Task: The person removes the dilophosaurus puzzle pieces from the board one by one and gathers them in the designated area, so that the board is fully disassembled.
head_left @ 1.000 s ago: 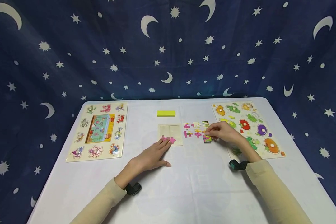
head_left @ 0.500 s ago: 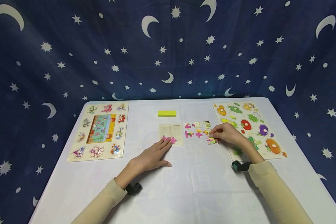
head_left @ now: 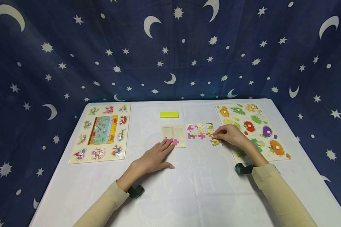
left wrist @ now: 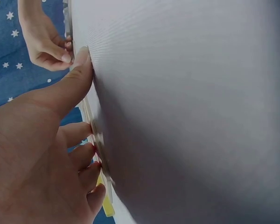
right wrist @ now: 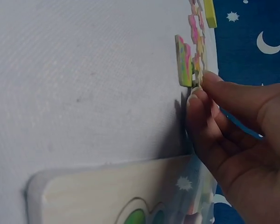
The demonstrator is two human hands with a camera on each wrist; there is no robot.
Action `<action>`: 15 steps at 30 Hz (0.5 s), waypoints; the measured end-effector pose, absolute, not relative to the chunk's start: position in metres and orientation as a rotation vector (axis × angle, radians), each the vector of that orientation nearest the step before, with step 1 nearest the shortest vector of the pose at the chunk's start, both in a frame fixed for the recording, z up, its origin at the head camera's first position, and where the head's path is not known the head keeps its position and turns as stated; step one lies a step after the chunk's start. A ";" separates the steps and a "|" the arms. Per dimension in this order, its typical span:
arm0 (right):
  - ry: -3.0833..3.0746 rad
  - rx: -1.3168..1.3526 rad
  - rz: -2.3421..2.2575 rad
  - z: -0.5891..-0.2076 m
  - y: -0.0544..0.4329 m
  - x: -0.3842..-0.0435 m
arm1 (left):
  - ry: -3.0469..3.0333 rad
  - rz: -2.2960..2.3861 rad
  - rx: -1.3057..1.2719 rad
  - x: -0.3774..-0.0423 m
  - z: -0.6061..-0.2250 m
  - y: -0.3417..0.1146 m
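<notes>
My left hand (head_left: 154, 157) lies with straight fingers on the front of a small square wooden puzzle tray (head_left: 183, 144), its fingertips at pink jigsaw pieces (head_left: 174, 142) along the tray's near edge. Those fingers reach the tray's rim in the left wrist view, thumb apart. To the right, my right hand (head_left: 230, 135) pinches a green, yellow and pink jigsaw piece (head_left: 214, 142) between thumb and index finger; the right wrist view has this piece (right wrist: 183, 63) standing out in front of the others. Several loose pieces (head_left: 201, 135) lie in rows between the tray and the right hand.
A yellow block (head_left: 169, 115) lies behind the tray. On the left is a sea-animal peg board (head_left: 120, 108); on the right, a vegetable board (head_left: 281, 156), partly covered by the right hand and forearm. A starry dark blue cloth (head_left: 170, 41) hangs behind the white table (head_left: 170, 195).
The right hand has moved slightly right, and the jigsaw piece at its fingertips has shifted and turned. The left hand has stayed on the tray.
</notes>
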State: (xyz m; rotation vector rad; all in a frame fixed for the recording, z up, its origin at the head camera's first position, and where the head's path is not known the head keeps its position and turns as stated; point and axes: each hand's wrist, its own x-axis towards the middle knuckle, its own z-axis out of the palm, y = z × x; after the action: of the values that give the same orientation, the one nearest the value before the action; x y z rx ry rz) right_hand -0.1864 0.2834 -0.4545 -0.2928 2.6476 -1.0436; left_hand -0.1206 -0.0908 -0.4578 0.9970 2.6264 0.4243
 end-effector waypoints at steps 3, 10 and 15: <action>2.661 -0.297 -1.054 -0.453 0.279 -0.186 | 2.635 0.430 0.994 -0.120 -0.457 -0.092; 2.656 -0.351 -1.081 -0.447 0.256 -0.188 | 2.645 0.416 0.964 -0.119 -0.455 -0.096; 2.610 -0.391 -1.142 -0.449 0.236 -0.190 | 2.650 0.394 0.936 -0.120 -0.455 -0.099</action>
State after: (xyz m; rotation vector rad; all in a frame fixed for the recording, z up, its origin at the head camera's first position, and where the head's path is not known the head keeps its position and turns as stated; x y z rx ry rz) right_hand -0.1902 0.2356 -0.4487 -0.3913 2.6098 -1.1422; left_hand -0.1200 -0.0989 -0.4550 0.9360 2.6502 0.3938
